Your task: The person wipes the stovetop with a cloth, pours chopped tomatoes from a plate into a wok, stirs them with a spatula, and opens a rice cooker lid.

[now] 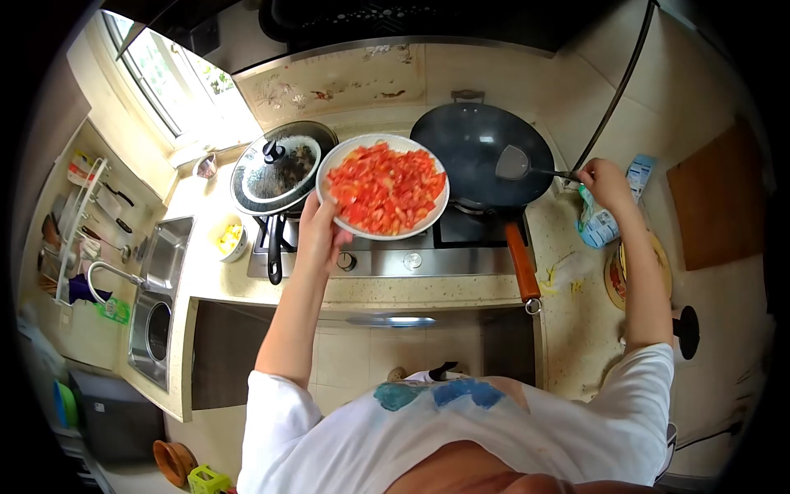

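Note:
My left hand grips the rim of a white plate from its lower left side. Chopped tomatoes cover most of the plate, which is held above the stove, left of the wok. In my right hand is the handle of a spatula. Its dark blade is inside the black wok, toward the right side. The wok sits on the right burner with its wooden handle pointing toward me. Whether the blade touches the wok's surface I cannot tell.
A lidded pan stands on the left burner, its black handle toward me. Left of it is a bowl with yellow pieces, then the sink. Blue-and-white packets and a round patterned tray lie on the right counter.

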Available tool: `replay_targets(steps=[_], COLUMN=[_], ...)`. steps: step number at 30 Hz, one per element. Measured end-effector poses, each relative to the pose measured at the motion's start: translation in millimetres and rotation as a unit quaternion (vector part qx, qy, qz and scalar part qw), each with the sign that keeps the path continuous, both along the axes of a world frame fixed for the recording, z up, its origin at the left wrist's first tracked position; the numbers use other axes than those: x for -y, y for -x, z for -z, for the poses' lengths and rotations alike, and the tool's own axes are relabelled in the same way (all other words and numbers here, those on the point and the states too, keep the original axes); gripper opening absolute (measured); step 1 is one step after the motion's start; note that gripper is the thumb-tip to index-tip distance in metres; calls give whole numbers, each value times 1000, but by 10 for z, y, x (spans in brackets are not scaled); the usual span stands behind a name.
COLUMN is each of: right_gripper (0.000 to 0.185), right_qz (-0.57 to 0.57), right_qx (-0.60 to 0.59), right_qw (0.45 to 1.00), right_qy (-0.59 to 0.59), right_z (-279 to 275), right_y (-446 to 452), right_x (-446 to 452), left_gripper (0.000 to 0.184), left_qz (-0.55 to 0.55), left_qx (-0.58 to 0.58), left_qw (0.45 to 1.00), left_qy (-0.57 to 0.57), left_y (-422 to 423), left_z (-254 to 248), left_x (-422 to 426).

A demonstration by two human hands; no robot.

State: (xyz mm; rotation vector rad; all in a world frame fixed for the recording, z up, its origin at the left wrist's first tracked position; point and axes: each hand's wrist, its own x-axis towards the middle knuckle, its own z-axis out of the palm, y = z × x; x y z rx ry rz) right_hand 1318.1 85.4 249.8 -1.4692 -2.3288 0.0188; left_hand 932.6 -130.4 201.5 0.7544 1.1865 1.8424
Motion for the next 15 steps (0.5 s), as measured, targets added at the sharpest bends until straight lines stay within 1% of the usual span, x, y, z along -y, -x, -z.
replay_targets(steps=[3, 5, 6, 9, 11, 12, 14, 15], right_gripper=[20, 20, 20, 19, 19, 19, 19, 19], right_qz=[-2, -7, -12, -19, -31, -27, -42, -45], right_qx=[15, 9, 10, -18, -25, -29, -56, -58], right_qw=[998, 998, 998, 997, 997, 997, 996, 996], right_qy=[-69, -69, -67, -68, -70, -69, -46, -45], right_z=[35, 59, 76, 138, 167, 186, 250, 270], right_y=[-26, -80, -111, -181, -225, -244, -285, -292], right_x=[217, 333, 370, 443, 472, 475, 476, 469], left_gripper=[20, 20, 21, 18, 21, 21, 24, 28], left_qz=[26, 46, 36, 33, 42, 45, -45, -51], left_qx=[-59, -119, -142, -188, -272, -276, -436, -497], left_qw=[997, 990, 986, 978, 954, 952, 888, 852], left_qy=[32, 55, 79, 85, 123, 123, 142, 158], left_y=[-18, -52, -46, -78, -88, -54, -11, 0], left_z=[-119, -197, -196, -203, -158, -93, -26, -47], left_x=[-467, -769, -945, -1415, -1667, -1820, -2076, -2158])
